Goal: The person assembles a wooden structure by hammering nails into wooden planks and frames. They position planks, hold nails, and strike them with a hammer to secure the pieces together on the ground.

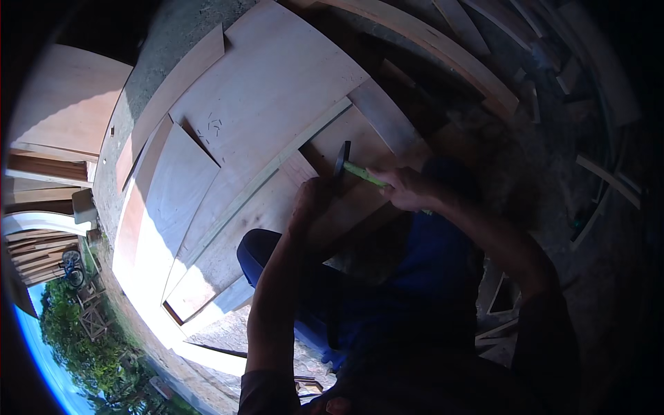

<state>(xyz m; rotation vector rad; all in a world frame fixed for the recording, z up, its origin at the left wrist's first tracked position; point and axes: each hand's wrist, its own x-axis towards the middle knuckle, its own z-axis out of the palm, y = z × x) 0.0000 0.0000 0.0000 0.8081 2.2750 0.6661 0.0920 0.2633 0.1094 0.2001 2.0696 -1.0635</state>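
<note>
My right hand [404, 189] is closed around the green handle of a hammer [364, 174]. The hammer's dark head stands just above and to the right of my left hand [311, 200], close to its fingers. That left hand is closed low over a wooden frame piece; what its fingers pinch, if anything, is hidden in shadow. Beneath both hands lies a wooden frame with pale strips [270, 160] and a short board [297, 166] across it. Several small nails [214, 126] lie scattered on the large plywood sheet [266, 76] beyond.
A loose triangular plywood piece [183, 166] lies to the left of the frame, partly sunlit. Long timber offcuts [429, 45] crowd the far right, with more scraps [609, 180] on the dark ground. My bent knee [257, 252] rests by the near side of the frame.
</note>
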